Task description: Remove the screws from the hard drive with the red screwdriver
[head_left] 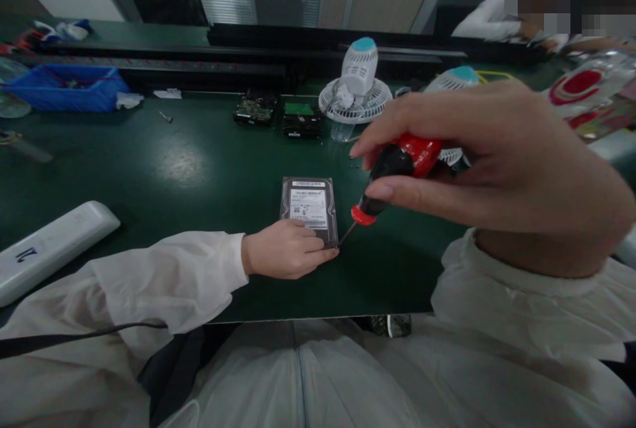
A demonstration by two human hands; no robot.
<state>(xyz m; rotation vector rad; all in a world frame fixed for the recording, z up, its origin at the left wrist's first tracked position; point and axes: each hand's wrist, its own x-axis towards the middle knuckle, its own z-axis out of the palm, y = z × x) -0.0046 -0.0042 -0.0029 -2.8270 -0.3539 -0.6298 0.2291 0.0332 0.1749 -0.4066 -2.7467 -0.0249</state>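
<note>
- The person's left hand (pixel 285 249) rests on the near end of a labelled hard drive (pixel 308 199).
- The right hand (pixel 511 156) grips a red-and-black screwdriver (pixel 392 164), tip at the labelled hard drive's near right corner; contact is hard to judge.
- Beyond the labelled hard drive: two circuit-board units (pixel 301 122).

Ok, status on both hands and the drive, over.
Right hand holds screwdriver, tip at near right corner of hard drive. Left hand on its near end. Drive flat, label up. Left fingertip close beside screwdriver tip.
</note>
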